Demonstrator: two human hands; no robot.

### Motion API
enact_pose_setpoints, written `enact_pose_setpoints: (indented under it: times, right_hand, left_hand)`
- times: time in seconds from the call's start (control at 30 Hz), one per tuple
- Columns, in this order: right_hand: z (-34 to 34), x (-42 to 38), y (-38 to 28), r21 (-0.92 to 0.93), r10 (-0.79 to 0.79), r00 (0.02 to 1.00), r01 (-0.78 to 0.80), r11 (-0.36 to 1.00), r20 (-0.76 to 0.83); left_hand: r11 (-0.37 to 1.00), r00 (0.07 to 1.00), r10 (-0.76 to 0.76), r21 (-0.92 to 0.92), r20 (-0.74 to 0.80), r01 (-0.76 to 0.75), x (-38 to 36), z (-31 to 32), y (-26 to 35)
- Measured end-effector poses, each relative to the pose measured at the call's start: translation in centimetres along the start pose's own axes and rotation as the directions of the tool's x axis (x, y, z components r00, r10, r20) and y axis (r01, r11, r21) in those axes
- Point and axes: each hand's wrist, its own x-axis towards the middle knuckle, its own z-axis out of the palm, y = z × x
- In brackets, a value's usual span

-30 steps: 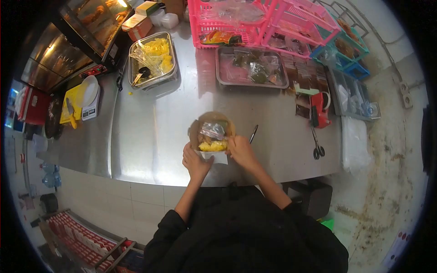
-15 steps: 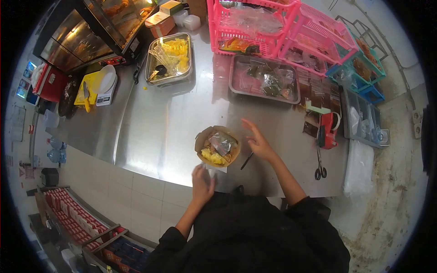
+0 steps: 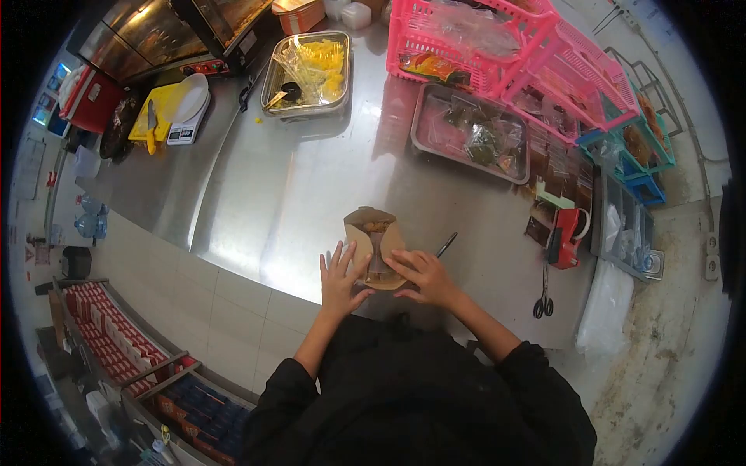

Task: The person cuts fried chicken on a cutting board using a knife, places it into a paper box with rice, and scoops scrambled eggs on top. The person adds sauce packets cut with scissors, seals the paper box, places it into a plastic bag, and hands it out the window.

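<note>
A brown paper takeaway box [image 3: 357, 242] stands on the steel counter in front of me, its two side flaps bent inward over the food. Between the flaps a strip of the contents shows, partly under clear plastic. My left hand [image 3: 339, 281] lies against the left flap with its fingers spread. On the other side, my right hand [image 3: 426, 279] presses its outstretched fingers flat on the right flap, thumb near the box's front edge. A black pen [image 3: 446, 245] lies just beyond the right hand. Most of the food is hidden by the flaps.
Farther back sit a tub of yellow food [image 3: 322, 58] and a metal tray of plastic packets [image 3: 474, 136], beside pink baskets [image 3: 536, 46]. At the right are a red tape dispenser [image 3: 566, 241] and scissors [image 3: 543, 304]. A knife [image 3: 151, 128] and scale [image 3: 183, 133] lie at the left.
Both hands have come in from beside the box onto its flaps. The flaps, upright before, now fold inward and cover much of the food. The camera view has shifted slightly.
</note>
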Motion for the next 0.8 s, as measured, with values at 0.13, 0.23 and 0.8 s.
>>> enact_pose_setpoints:
  times: [0.13,0.23,0.8]
  right_hand:
    - [0.4,1.3,-0.4,-0.037,0.029,1.000,-0.029,0.999,0.004]
    - [1.0,0.9,-1.0,0.028,0.073,0.980,-0.069,0.997,-0.185]
    - [-0.2,1.4,-1.8,0.242,-0.014,0.997,0.031,0.970,-0.075]
  left_hand:
    - [0.998,0.999,-0.047,-0.039,-0.021,0.046,-0.2,0.4,0.4]
    - [0.981,0.995,-0.079,-0.181,-0.060,0.067,-0.4,0.9,0.7]
    - [0.959,0.992,-0.004,-0.282,-0.129,-0.033,-1.0,1.2,0.0]
